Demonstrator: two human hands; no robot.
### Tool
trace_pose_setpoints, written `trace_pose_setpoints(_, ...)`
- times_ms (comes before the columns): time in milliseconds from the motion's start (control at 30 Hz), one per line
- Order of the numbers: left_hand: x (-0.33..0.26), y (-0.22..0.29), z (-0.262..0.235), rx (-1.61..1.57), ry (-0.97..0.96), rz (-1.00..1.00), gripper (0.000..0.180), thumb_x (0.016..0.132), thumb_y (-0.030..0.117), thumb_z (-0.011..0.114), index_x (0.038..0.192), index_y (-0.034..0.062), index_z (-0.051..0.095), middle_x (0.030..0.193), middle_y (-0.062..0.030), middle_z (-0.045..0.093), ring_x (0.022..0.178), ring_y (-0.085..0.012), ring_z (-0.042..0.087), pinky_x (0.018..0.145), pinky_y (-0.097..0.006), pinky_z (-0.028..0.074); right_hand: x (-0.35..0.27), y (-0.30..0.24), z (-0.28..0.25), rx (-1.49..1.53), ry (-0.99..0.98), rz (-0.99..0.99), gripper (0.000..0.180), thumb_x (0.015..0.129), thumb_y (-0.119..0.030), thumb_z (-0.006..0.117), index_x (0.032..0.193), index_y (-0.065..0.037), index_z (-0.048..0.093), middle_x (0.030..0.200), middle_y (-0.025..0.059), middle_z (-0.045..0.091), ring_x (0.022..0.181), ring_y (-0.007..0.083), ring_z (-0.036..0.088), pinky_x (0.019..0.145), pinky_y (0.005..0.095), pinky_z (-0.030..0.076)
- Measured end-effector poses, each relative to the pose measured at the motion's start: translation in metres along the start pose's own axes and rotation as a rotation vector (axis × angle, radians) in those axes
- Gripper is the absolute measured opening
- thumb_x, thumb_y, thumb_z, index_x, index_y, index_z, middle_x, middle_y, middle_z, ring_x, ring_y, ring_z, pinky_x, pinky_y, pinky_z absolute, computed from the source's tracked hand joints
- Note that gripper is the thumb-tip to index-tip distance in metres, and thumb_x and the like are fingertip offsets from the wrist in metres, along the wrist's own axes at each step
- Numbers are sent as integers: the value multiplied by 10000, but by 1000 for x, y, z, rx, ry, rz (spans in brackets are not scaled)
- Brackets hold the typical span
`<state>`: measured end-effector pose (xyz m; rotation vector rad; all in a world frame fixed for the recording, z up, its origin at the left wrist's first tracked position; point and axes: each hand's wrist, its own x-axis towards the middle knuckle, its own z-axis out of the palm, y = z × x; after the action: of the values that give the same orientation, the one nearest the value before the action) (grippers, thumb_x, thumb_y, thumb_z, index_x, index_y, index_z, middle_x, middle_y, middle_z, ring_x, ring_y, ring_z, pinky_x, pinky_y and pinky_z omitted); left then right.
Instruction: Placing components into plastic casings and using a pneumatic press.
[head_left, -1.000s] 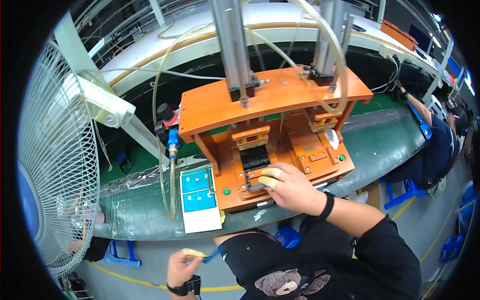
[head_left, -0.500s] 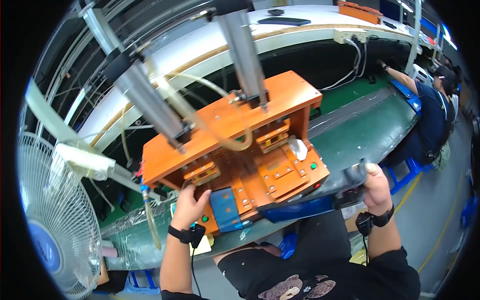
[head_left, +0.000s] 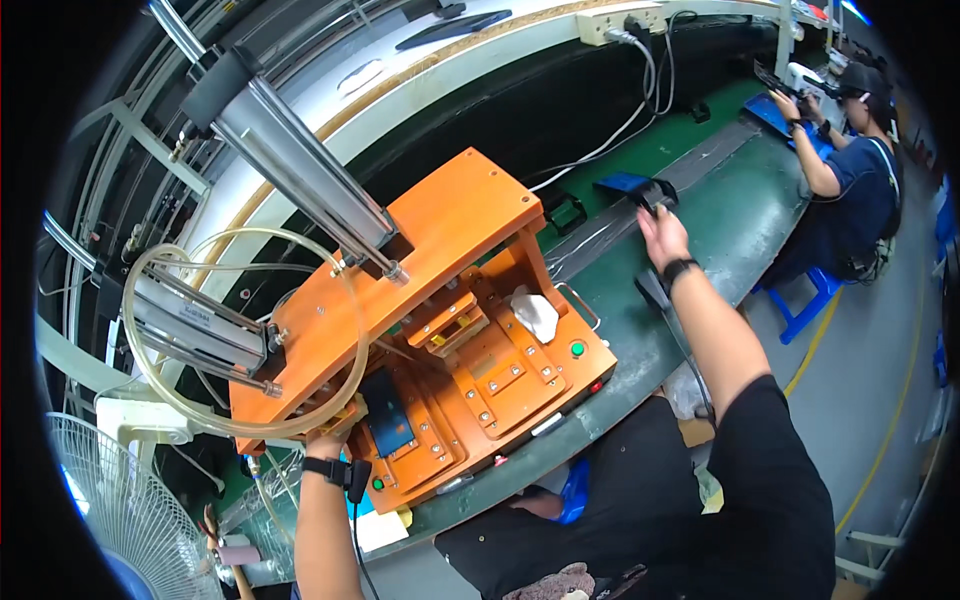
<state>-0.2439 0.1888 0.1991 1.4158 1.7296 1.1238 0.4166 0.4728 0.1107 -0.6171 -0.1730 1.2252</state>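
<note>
Under the left part of an orange press fixture reaches my left hand; its fingers are mostly hidden by the press and a looped clear hose. Beside it, a flat blue plate lies in the fixture's left bed. My right hand is stretched out past the fixture's right end, over the green work surface. Its fingers are closed on the black end of a dark blue panel.
Two metal cylinders stand on the press. White crumpled material lies in its right bed, near a green button. A fan is at lower left. A co-worker sits at far right. A power strip hangs behind.
My right hand has carried the blue panel from the fixture's front edge away to the far right side. My left hand has gone deeper under the press. The view has shifted.
</note>
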Motion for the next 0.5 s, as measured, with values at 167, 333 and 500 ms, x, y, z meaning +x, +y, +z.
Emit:
trace_pose_setpoints(167, 7, 15, 8, 1771, 178, 610, 553, 865, 560, 575, 1118, 69, 607, 948, -154, 665, 885, -323, 669, 697, -392, 556, 37, 33, 70, -787, 11, 118, 364, 923, -258, 601, 1127, 37, 540, 1074, 163, 587, 978, 288, 637, 734, 372, 573)
trace_pose_setpoints(333, 4, 54, 20, 1766, 234, 575, 534, 872, 535, 577, 1171, 93, 596, 992, -151, 655, 908, -339, 653, 735, -414, 542, -36, 66, 113, -2079, -361, -323, 691, 844, -494, 660, 1389, -108, 485, 1414, 176, 488, 1326, 374, 426, 1051, 554, 348)
trace_pose_setpoints(500, -11, 78, 50, 1707, 280, 630, 523, 879, 509, 580, 1224, 117, 584, 1037, -149, 645, 930, -354, 637, 773, -436, 527, -39, 83, 106, -2140, -389, -285, 783, 781, -494, 733, 1392, -83, 466, 1357, 189, 518, 1280, 372, 470, 1027, 527, 384)
